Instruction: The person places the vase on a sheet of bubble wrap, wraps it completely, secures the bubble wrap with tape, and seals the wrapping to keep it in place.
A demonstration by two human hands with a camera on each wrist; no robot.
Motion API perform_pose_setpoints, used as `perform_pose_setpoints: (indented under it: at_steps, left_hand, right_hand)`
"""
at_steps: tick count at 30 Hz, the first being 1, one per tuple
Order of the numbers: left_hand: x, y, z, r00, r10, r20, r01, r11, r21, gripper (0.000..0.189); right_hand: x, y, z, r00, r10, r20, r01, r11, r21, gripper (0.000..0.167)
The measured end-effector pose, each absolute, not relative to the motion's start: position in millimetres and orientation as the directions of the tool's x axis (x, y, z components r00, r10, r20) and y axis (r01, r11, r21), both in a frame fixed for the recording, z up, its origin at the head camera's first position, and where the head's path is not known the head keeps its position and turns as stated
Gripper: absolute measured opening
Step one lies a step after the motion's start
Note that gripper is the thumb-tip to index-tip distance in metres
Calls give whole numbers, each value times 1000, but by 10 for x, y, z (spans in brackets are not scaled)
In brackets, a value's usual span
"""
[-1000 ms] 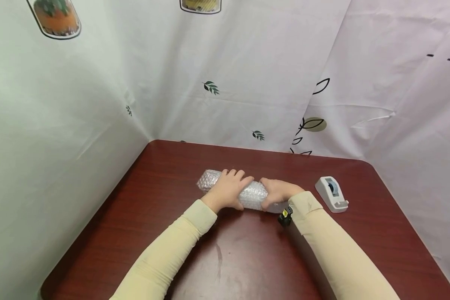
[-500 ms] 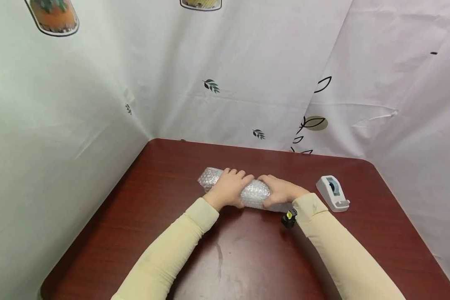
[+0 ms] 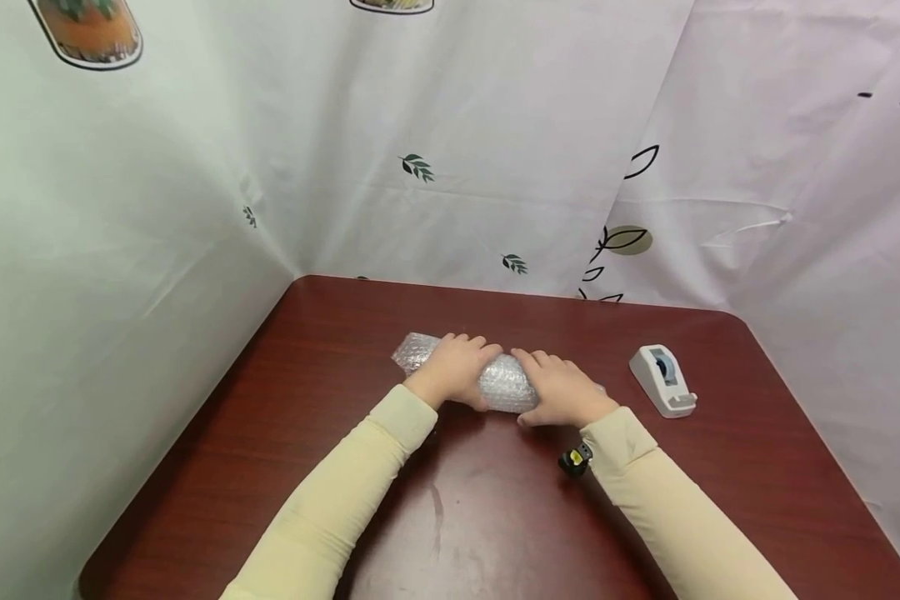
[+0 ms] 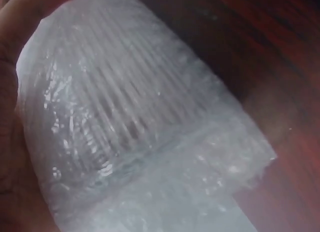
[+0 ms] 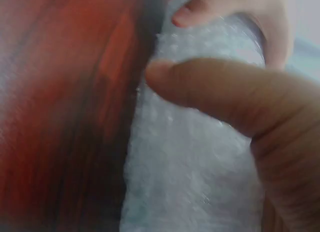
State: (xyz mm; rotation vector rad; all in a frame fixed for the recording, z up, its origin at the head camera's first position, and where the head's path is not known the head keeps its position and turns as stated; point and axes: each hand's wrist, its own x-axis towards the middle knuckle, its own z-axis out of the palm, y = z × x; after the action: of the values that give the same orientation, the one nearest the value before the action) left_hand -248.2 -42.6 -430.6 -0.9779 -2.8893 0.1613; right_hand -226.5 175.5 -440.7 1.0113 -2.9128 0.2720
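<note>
A bundle rolled in clear bubble wrap [image 3: 505, 385] lies across the middle of the table. My left hand [image 3: 456, 369] grips it left of its middle, thumb on the near side and fingers over the top. Over the right part my right hand [image 3: 561, 390] holds it, fingers spread on top and thumb in front. In the left wrist view the wrap [image 4: 165, 187] extends loose past a ribbed, see-through shape [image 4: 125, 107] inside, whose kind I cannot tell. The right wrist view has my right thumb [image 5: 210, 84] lying across the wrap, close to the left hand [image 5: 250, 7].
A white tape dispenser [image 3: 663, 381] stands on the dark red table [image 3: 450, 525], right of the hands. White printed fabric [image 3: 450, 217] hangs behind the table and along both sides.
My right hand has shifted its hold, fingers now spread over the bundle's top, covering most of the wrap's right end that showed before. The left hand keeps nearly the same grip.
</note>
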Motion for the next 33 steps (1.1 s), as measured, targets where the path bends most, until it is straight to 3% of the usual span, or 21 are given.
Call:
perform_pose_setpoints:
  at_steps: [10,17,33]
  left_hand:
    - [-2444,-429,-4229,-800,599,-27,600,799,-45,91]
    - [-2506,-488,-4271,-807,589,-41,590,806,-43,90]
    - [-2498,-487,-4288,-773,631,71,623,775,-105,93]
  right_hand:
    - [-2130,1694,-4454,-775,-602,192,-618,785,-34,107]
    - [-2213,1652,-4491,-755,-622,208,-641,767,-31,99]
    - [-2424,1699,-4416,-779,-622,75,-626,774,-95,92]
